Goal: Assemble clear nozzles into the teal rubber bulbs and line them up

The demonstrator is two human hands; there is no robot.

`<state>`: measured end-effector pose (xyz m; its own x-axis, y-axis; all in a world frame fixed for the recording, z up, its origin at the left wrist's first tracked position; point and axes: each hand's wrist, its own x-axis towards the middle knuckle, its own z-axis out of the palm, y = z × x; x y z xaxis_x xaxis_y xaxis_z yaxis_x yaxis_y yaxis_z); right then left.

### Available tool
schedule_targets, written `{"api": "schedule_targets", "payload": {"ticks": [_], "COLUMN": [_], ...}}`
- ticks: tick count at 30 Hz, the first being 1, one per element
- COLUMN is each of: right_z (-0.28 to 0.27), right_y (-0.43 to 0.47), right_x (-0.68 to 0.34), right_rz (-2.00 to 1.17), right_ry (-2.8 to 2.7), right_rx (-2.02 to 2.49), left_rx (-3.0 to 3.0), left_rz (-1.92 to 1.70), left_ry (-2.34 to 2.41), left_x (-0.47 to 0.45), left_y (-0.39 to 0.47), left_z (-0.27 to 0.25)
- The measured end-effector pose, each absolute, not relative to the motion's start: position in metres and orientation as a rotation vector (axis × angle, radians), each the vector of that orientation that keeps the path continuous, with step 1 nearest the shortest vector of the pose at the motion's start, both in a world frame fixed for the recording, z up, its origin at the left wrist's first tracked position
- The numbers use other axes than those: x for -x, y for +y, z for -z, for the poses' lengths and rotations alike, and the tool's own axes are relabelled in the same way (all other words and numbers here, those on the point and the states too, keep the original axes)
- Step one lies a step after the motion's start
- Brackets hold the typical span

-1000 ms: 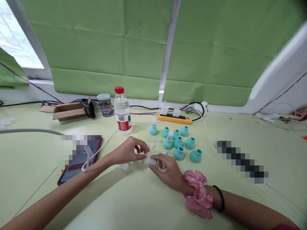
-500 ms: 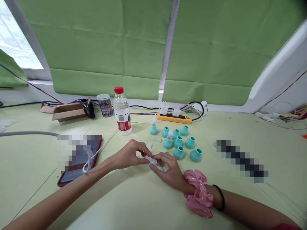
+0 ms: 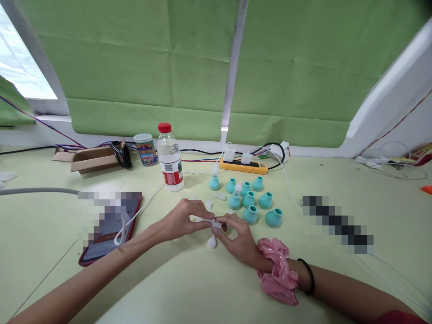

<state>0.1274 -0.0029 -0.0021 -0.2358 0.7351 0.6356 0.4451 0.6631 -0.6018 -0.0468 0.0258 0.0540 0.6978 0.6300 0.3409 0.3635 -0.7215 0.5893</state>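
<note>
My left hand (image 3: 184, 219) pinches a small translucent white plastic piece (image 3: 217, 224) between thumb and fingertips. The fingers of my right hand (image 3: 239, 231) close on the same piece from the other side; its exact shape is partly hidden. Just below the fingertips a white tip-shaped piece (image 3: 212, 242) shows, apart from or touching the hand, I cannot tell. Behind the hands lie another white tip (image 3: 209, 205) and a clear short tube (image 3: 220, 197). Several teal squeeze bulbs (image 3: 250, 215) stand behind my right hand, two of them with clear nozzles (image 3: 238, 187) in their necks.
A red-capped water bottle (image 3: 170, 162) and a printed can (image 3: 146, 150) stand at the back left, beside an open cardboard box (image 3: 92, 159). An orange power strip (image 3: 243, 166) lies behind the bulbs. A phone (image 3: 126, 225) with a white cable is near my left forearm.
My fingertips have shifted slightly around the plastic piece, which sits more to the right in the grip. The white tip below them shows more clearly. The whole view has moved a little.
</note>
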Motion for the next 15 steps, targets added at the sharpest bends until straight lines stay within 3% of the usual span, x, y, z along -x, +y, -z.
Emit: {"api": "schedule_targets", "payload": {"ticks": [15], "right_z": [0.0], "right_y": [-0.0009], "right_x": [-0.1278], "right_rz": [-0.532], "right_ry": [-1.796], "right_rx": [0.996], "left_rx": [-2.654], "left_rz": [-0.634], "left_ry": [0.757], "left_x": [0.0443], "left_y": [0.0231], "left_z": [-0.0538]}}
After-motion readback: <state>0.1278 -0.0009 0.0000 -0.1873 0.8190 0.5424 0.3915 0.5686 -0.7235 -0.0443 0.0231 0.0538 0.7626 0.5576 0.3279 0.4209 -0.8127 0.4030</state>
